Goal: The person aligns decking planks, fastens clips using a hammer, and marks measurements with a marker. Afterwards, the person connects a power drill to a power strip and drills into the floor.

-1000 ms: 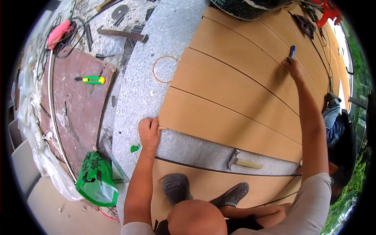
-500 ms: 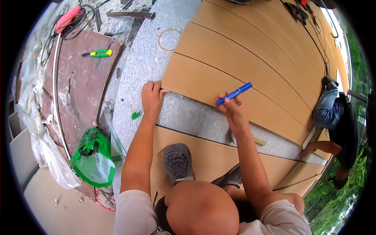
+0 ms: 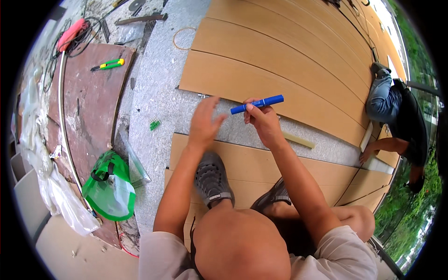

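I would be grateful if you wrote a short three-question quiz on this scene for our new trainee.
1. What does the right hand hold?
2. True or false: the left hand is gripping the green bag.
3. Where does the green-and-yellow cutter lie: (a) on the grey stone, (b) on the brown board, or (c) on the tan planks?

Key:
1. A blue marker.
2. False; it is open and holds nothing visible.
3. b.

Grey strip (image 3: pixel 333 144): room right of the pale handle (image 3: pixel 298 140)
Mid-frame: left hand (image 3: pixel 204 125), right hand (image 3: pixel 264 122) crowd it
Lower centre: dark shoe (image 3: pixel 211 178) stands in the way
Strip's right end: co-worker's hand (image 3: pixel 367 153) blocks
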Motion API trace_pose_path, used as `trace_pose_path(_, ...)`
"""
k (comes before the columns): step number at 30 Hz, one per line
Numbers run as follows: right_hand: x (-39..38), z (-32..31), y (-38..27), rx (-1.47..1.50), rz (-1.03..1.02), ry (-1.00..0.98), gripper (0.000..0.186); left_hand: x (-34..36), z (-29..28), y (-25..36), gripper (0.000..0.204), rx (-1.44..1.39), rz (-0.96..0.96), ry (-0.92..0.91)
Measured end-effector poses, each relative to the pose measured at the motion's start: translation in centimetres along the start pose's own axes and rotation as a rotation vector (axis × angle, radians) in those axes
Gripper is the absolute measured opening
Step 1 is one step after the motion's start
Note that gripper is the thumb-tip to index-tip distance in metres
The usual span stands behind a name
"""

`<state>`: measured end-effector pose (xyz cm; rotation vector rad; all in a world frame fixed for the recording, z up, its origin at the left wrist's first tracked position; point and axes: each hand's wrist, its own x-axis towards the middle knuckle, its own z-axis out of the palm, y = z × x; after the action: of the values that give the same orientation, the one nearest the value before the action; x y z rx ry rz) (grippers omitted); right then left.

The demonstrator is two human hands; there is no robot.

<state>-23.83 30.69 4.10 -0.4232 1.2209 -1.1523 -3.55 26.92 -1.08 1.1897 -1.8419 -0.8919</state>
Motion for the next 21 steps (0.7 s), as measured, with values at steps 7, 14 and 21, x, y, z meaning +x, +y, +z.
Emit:
trace_pose_path(7, 0.2, 0.5, 1.2, -0.317, 0.012, -0.072, 0.02, -2.6, -0.2, 2.2, 0.027, 0.04, -0.107, -0.307)
trace_pose_path(14, 4.1, 0.2, 0.6, 0.092, -0.13, 0.073, 0.018, -4.8, -4.1, -2.0, 0.039, -0.494, -0.494, -0.556)
trace_pose_path(21, 6.5, 4.0, 3.8, -0.767, -0.43, -0.136, 0.021, -8.2, -5.3, -7.1, 0.026, 0.273, -0.185, 0.102)
